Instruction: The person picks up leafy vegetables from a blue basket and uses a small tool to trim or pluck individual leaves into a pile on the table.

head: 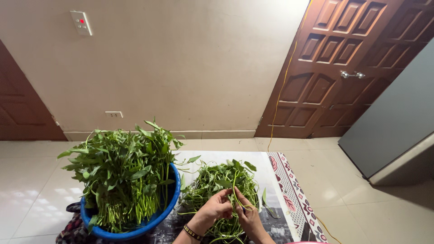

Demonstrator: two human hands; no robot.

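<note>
Both grips close on 1 thin green stem [233,199] at the lower middle of the frame: our left hand [216,208] pinches it from the left, our right hand [247,216] from the right, fingertips nearly touching. Beneath them we see a loose pile of greens [212,180] on a patterned mat [294,194]. Left of it stands a blue basin [174,199] full of leafy stalks [122,171].

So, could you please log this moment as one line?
left hand: pinching green stem | right hand: on same stem | blue basin: leafy greens
</note>
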